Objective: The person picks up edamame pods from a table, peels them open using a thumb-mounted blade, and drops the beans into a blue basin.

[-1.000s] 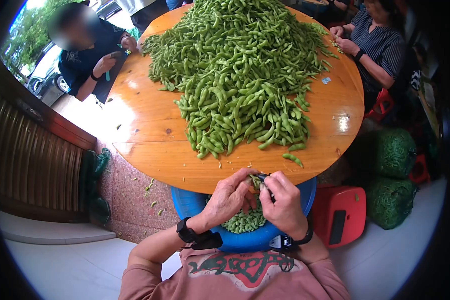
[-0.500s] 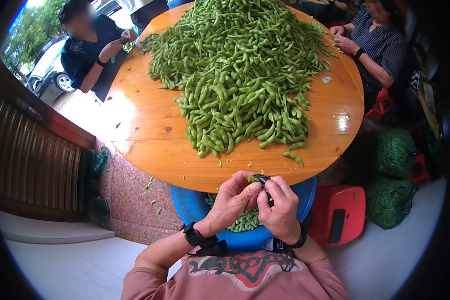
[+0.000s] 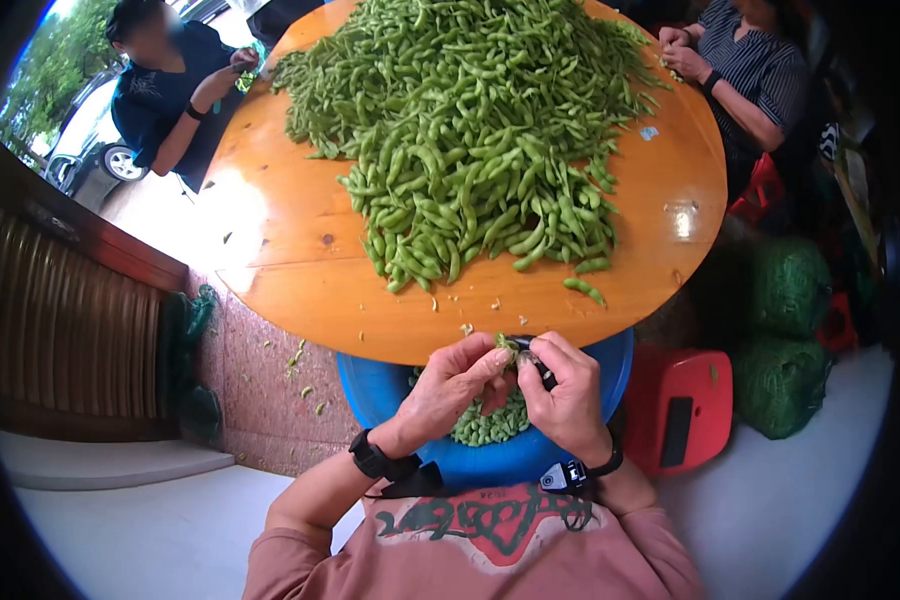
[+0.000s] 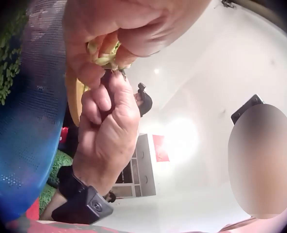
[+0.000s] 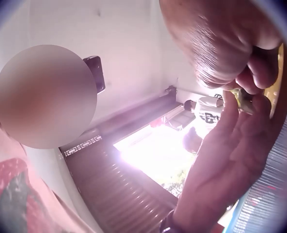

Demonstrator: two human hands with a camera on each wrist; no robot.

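Over the blue basin, my left hand (image 3: 450, 388) pinches a green edamame pod (image 3: 506, 346) between thumb and fingers. My right hand (image 3: 567, 390) grips a small black-handled tool (image 3: 547, 376) whose kind cannot be told. Both sets of fingertips meet at the pod. In the left wrist view, split yellow-green pod shell (image 4: 104, 56) shows under the left fingers, with the right hand (image 4: 112, 128) close against it. Shelled green beans (image 3: 490, 424) lie in the basin (image 3: 370, 395) below. The right wrist view shows the pod partly hidden by fingers.
A big heap of pods (image 3: 480, 130) covers much of the round wooden table (image 3: 300, 260); one loose pod (image 3: 584, 291) lies near its front edge. To the right stand a red plastic stool (image 3: 705, 400) and green net sacks (image 3: 785, 385). Two other people sit around the table.
The head view has shifted, so the table sits a little higher. My hands stay together at the pod, their fingers slightly rearranged. The person at the far left has raised their hands.
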